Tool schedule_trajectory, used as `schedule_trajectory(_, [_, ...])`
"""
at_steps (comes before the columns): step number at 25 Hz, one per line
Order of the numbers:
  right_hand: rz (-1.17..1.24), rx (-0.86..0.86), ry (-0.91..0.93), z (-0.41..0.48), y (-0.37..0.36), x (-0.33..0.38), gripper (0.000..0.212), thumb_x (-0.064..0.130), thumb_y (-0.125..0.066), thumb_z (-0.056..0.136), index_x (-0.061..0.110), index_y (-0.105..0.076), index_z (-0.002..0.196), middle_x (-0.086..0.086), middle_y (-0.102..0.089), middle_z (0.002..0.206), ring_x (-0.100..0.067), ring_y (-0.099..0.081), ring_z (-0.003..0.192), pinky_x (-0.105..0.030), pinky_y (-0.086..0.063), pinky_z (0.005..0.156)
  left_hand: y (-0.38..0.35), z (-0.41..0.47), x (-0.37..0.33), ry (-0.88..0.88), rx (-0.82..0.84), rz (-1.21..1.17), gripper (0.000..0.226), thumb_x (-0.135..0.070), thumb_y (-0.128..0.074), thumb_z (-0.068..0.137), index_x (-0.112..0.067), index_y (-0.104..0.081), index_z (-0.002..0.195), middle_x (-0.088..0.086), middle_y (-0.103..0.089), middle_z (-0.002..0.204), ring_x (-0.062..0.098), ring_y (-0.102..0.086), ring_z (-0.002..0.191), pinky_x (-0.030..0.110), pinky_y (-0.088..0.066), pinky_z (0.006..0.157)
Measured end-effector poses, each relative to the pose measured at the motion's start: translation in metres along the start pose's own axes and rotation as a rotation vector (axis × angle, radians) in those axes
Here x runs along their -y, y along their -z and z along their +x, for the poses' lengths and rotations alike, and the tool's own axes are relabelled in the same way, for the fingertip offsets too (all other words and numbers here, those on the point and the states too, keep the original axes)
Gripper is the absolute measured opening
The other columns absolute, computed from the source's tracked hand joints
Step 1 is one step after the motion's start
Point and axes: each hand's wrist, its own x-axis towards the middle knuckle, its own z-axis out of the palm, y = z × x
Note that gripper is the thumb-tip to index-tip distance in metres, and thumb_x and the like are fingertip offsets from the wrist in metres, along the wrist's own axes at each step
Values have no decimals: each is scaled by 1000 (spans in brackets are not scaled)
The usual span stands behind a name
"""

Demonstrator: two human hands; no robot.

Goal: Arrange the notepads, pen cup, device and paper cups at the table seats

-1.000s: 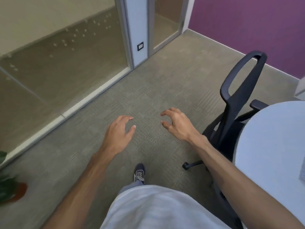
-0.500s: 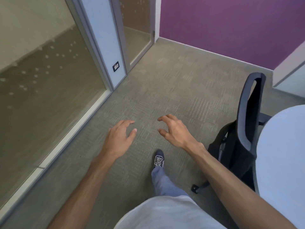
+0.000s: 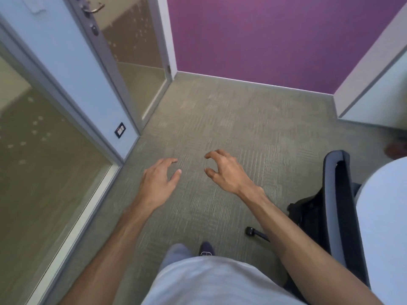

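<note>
My left hand (image 3: 159, 181) and my right hand (image 3: 224, 171) are stretched out side by side over the grey carpet, both empty. The left hand's fingers are relaxed; those of the right hand are loosely curled. Only the rounded edge of the white table (image 3: 383, 216) shows at the right, with bare top in view. No notepads, pen cup, device or paper cups appear in the head view.
A black office chair (image 3: 339, 208) stands against the table, its back toward me and one castor (image 3: 250, 230) sticking out. A glass partition (image 3: 39, 172) runs along the left, with a glass door (image 3: 132, 58) beyond. A purple wall (image 3: 275, 40) closes the far end; a white cabinet (image 3: 374, 95) stands far right.
I have walked forward and turned right: the purple wall and glass door came nearer, the chair slid to the right. Both hands stayed out in front, empty.
</note>
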Motion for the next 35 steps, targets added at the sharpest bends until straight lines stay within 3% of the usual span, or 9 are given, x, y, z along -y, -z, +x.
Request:
schedule_trajectory(9, [51,-156,-223,124,73,-88,42,29,-60,95,14,-54,134,-9,-53,137,-29,-52,123,-45,-42,104,-51,220,-28,-221,210,-26,42,-25,-64,92,-13,-58,132,6,-62,129,23,-59,117,42,-45,102])
schedule_trajectory(19, [76,-278,-487,262,157,-174,42,30,-60,97,13,-54,135,-8,-54,136,-31,-62,102,-39,-46,96,-105,467,-89,-475,400,-33,51,-28,-60,95,-12,-47,141,8,-55,138,23,-55,123,46,-43,105])
schedule_trajectory(24, [81,-381,-646,285,196,-229,41,31,-62,95,16,-56,133,-7,-56,132,-31,-62,100,-33,-42,88,-150,545,-149,-632,497,-54,48,-24,-63,93,-12,-50,137,8,-59,132,23,-59,118,40,-47,100])
schedule_trajectory(35, [92,-579,-891,280,313,-435,42,33,-60,94,16,-55,133,-8,-56,132,-28,-49,128,-42,-42,103,-326,666,-365,-918,679,-84,48,-28,-62,94,-14,-50,138,5,-57,135,19,-57,120,39,-46,101])
